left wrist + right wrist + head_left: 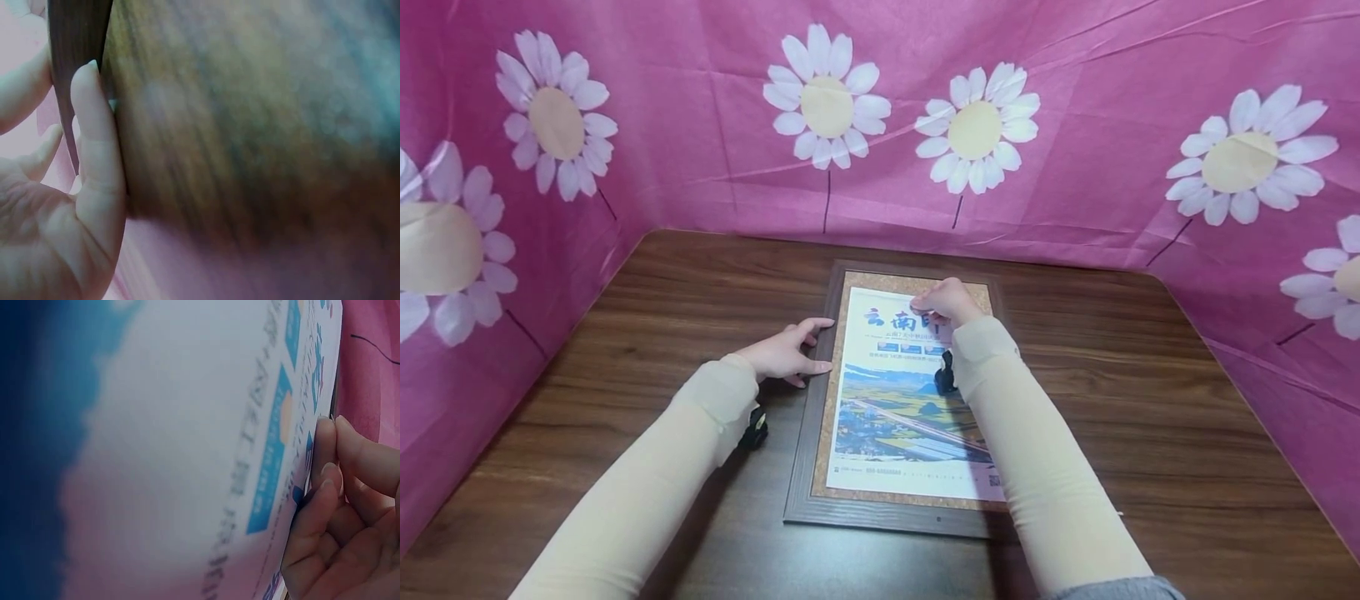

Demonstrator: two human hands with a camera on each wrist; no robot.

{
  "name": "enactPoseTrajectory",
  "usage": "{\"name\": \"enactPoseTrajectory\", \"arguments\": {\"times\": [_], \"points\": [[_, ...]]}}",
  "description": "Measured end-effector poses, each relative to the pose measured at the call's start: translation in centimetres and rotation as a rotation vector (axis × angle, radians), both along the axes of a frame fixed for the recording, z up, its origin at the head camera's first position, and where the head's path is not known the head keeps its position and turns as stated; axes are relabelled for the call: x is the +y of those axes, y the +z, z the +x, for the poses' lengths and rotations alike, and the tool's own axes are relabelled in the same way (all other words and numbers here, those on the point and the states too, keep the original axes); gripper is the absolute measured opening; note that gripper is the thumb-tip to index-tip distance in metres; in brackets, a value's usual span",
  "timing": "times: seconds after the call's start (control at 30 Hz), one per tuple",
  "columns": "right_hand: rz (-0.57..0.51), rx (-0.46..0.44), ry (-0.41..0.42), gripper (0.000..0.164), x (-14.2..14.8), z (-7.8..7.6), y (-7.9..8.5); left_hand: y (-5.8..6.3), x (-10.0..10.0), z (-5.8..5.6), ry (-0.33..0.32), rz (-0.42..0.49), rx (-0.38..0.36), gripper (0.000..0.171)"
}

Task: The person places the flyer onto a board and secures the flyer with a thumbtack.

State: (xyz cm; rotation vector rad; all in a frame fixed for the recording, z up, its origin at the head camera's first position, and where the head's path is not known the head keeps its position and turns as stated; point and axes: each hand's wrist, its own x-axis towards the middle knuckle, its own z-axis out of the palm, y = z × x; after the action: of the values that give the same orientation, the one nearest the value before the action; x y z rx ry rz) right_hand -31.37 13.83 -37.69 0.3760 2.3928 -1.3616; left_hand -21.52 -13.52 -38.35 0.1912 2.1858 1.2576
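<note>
The person over there wears a close-fitting cream left sleeve (647, 475) and a matching right sleeve (1060, 475), lightly wrinkled, with a puffy left cuff (728, 398) and right cuff (981, 354). A small black left camera (753, 430) and right camera (945, 375) sit at the wrists. Blue-grey cloth (1116, 589) shows at the right sleeve's upper end.

The poster (887, 408) lies on the corkboard (880, 511), on the table (707, 292) before a curtain (692, 108).

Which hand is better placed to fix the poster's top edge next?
Probably the right hand: its curled fingers are already at the poster's top, by the blue lettering. The left hand touches the frame's left side, seemingly better suited to steadying it.
</note>
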Motion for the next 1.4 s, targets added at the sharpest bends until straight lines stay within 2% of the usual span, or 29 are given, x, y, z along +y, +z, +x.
{"name": "enactPoseTrajectory", "arguments": {"times": [0.5,0.83,1.23,1.4], "points": [[0.012,0.01,0.026,0.012,0.5,-0.4,-0.5,0.0,0.0,0.0,-0.002,-0.011,0.016,0.074],[0.024,-0.012,0.024,0.018,0.1,0.3,0.4,0.0,0.0,0.0,-0.008,-0.012,0.016,0.074],[0.073,-0.014,0.121,0.021,0.3,0.2,0.5,-0.1,0.0,0.0,-0.001,-0.005,0.011,0.073],[0.087,-0.015,0.137,0.022,0.3,0.2,0.6,-0.1,0.0,0.0,-0.001,-0.004,0.009,0.073]]}}
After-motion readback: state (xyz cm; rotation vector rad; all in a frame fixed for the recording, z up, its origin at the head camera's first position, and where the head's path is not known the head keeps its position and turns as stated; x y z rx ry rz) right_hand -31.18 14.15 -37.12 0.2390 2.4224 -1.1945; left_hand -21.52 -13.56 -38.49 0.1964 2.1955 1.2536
